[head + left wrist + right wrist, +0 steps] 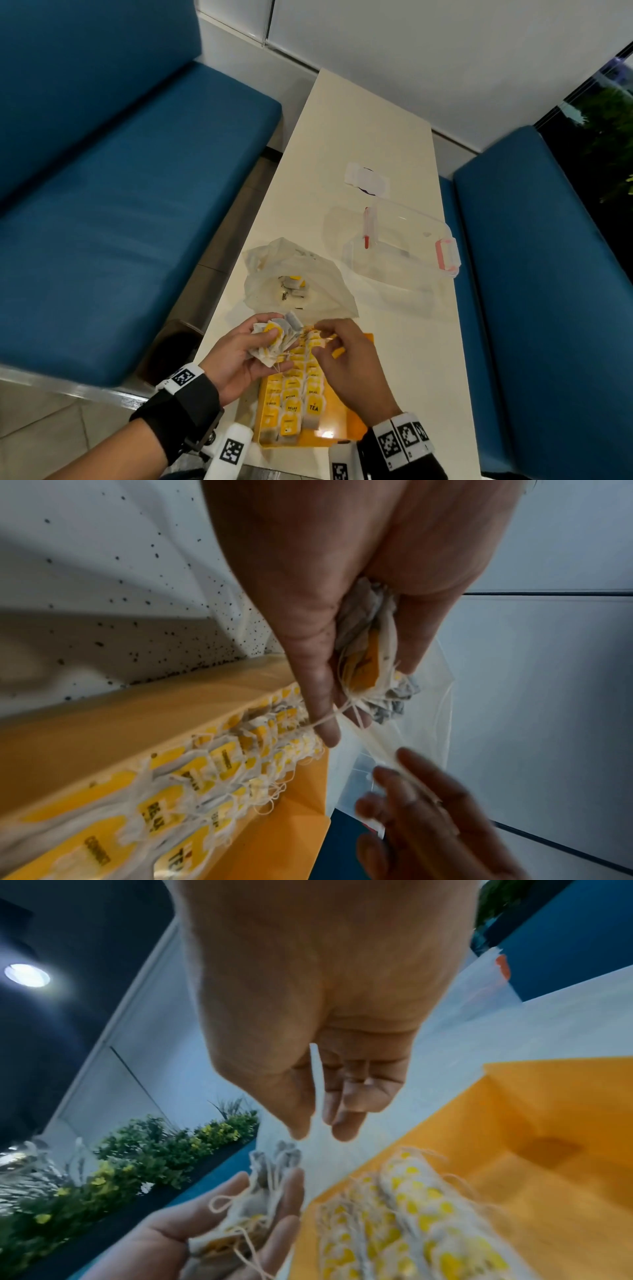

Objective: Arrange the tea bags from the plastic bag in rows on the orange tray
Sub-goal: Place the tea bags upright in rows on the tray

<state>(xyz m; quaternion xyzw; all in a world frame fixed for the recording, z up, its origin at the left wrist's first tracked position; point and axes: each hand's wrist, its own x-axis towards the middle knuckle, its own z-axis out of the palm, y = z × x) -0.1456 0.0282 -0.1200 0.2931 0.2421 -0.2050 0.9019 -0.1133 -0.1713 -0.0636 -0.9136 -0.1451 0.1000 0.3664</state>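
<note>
My left hand (265,337) grips a bunch of tea bags (279,334) with yellow tags, held just above the far left corner of the orange tray (346,423). Loose strings hang from the bunch (368,631). My right hand (322,337) hovers beside it over the tray's far end and pinches a single tea bag (316,1074), seen edge-on between thumb and fingers. Rows of tea bags (298,397) fill the tray's left half. The crumpled plastic bag (318,274) lies open just beyond the tray with a few tea bags (293,286) inside.
A clear plastic box (404,246) with pink clasps stands to the right of the bag, and a white packet (366,180) lies farther back. The narrow cream table (411,342) runs between two blue benches (120,222). The tray's right half is bare orange.
</note>
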